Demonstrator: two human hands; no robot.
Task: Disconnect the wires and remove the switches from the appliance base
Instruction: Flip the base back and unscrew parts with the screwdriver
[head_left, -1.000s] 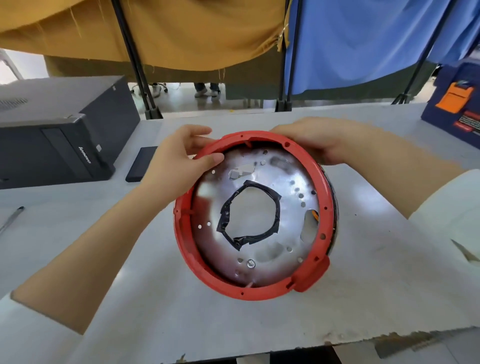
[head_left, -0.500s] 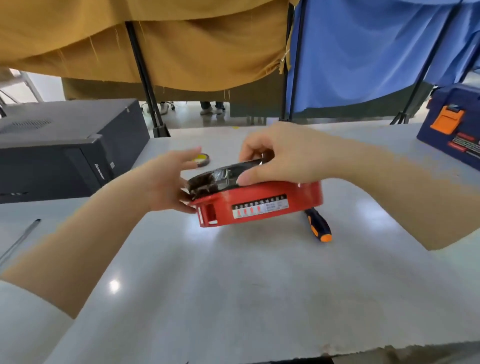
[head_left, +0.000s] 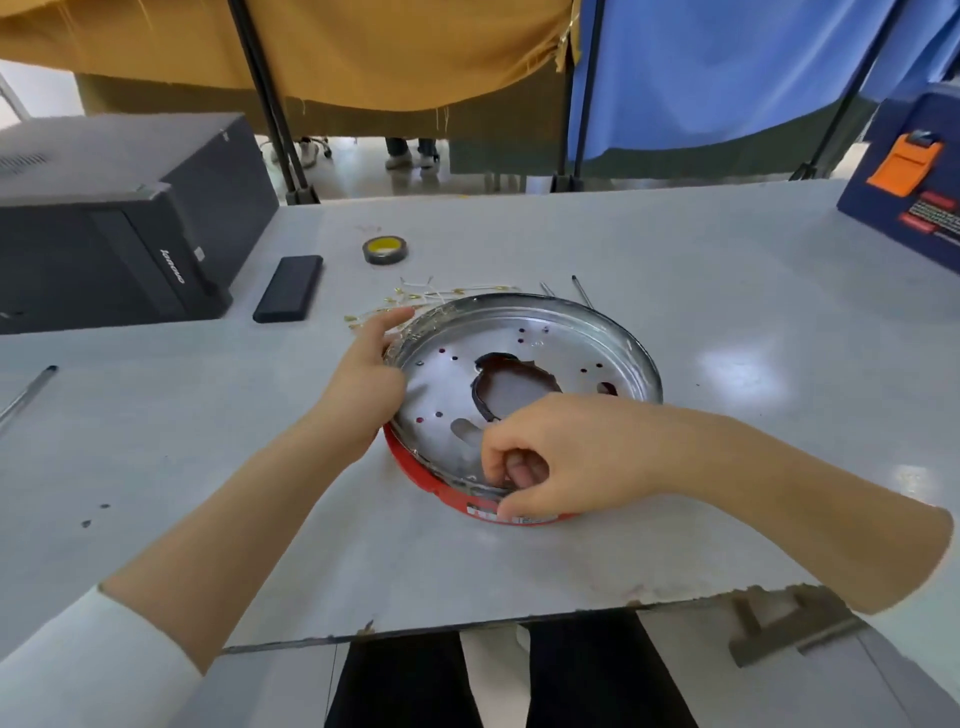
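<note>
Appliance base: a round red plastic appliance base (head_left: 441, 486) with a shiny metal plate (head_left: 545, 338) set in it lies flat on the grey table (head_left: 727, 291), near the middle, plate side up. The plate has small holes and a ragged central opening edged in black (head_left: 514, 382). A white label with red marks (head_left: 511, 514) shows on the red rim at the near side.

Left hand: the left hand (head_left: 369, 374) rests against the left edge of the base, fingers fairly straight and laid along the metal rim, thumb side up. The grip is loose; the fingers are not curled round anything.

Right hand: the right hand (head_left: 561, 452) is over the near rim, fingers bent inward with their tips at the plate's edge and the thumb against the red rim by the label. The grip pinches the base's rim.

Wires: a loose tangle of pale wires with yellowish metal terminals (head_left: 431, 299) lies on the table just beyond the base, apart from it as far as can be seen.

Behind the base: two thin metal rods (head_left: 582, 291) stick out past its far edge.

Elsewhere on the table: a roll of black tape with a yellow core (head_left: 385, 250), a flat black rectangular block (head_left: 289, 288), a black computer case (head_left: 114, 218) at far left, a blue box with an orange patch (head_left: 909, 176) at far right, and a grey rod (head_left: 26, 395) at the left edge.
</note>
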